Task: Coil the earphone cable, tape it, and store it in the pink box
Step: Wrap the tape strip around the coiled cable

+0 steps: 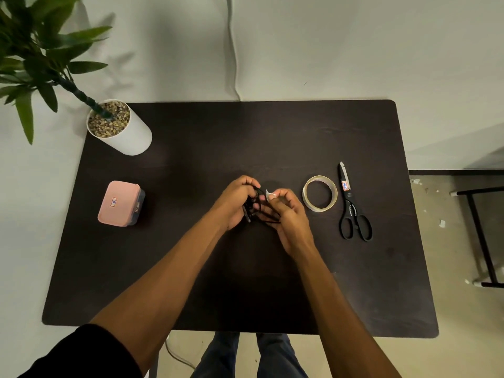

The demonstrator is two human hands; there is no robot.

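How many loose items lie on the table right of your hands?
2: the tape roll beside the right hand, and the scissors just right of it; nothing looks hidden.

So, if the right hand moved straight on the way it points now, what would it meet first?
Probably the earphone cable, then the left hand gripping it; both lie just ahead.

Home-like room: dark table [245, 282], potted plant [120, 132], pale sofa [300, 50].

A black sleeve [81, 353] covers the left upper arm and ends above the elbow. The left forearm [169, 274] and right forearm [335, 296] are bare. Dark blue trousers [246, 356] cover the legs.
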